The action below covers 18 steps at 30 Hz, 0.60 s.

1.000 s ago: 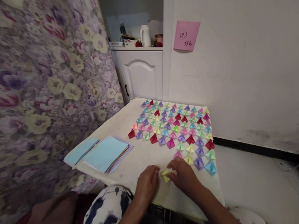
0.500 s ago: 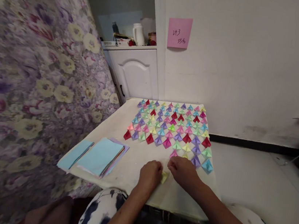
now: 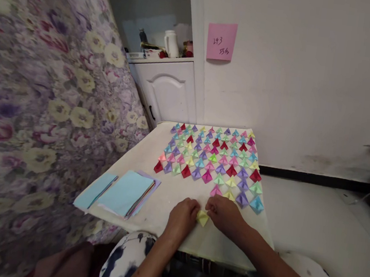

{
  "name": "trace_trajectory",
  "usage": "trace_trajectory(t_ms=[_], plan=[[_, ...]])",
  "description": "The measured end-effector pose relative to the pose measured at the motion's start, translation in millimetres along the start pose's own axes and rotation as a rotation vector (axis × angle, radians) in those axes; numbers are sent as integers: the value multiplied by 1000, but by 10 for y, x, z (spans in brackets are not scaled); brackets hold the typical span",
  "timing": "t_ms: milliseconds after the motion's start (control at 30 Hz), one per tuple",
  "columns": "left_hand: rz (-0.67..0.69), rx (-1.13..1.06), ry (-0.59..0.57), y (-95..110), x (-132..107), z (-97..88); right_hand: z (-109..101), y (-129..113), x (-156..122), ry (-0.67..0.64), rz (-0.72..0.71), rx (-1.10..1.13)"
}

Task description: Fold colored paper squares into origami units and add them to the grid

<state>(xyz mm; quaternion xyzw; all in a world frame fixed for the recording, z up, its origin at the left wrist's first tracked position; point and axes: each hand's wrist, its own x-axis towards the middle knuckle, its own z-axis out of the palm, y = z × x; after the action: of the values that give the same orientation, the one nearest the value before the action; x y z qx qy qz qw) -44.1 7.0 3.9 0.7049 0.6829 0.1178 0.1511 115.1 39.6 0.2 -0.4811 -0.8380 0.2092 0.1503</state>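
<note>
Head view: your left hand (image 3: 183,218) rests at the near part of the cloth-covered table (image 3: 167,195), its fingers curled together at the left edge of a small yellow folded paper (image 3: 202,218). Whether they pinch that edge, you cannot be told from this angle. Your right hand (image 3: 224,214) is at the paper's upper right, fingers bent inward; their grip, if any, is hidden. The yellow paper lies between your two hands, near the table's front edge. Beyond it, rows of coloured folded papers (image 3: 213,158) cover the far and right portions. To your left lie a blue-topped paper stack (image 3: 126,193) and, just beside it, a narrower blue stack (image 3: 95,190). A pink note (image 3: 221,41) is on the wall (image 3: 295,76).
</note>
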Motion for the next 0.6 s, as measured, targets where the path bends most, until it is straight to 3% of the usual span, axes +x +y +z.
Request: trace_trajectory(t_ms=[233, 600], plan=[[108, -178, 91, -81, -242, -6, 73, -90, -17, 23, -64, -68], [44, -226, 108, -162, -293, 82, 223, -202, 53, 7, -91, -260]])
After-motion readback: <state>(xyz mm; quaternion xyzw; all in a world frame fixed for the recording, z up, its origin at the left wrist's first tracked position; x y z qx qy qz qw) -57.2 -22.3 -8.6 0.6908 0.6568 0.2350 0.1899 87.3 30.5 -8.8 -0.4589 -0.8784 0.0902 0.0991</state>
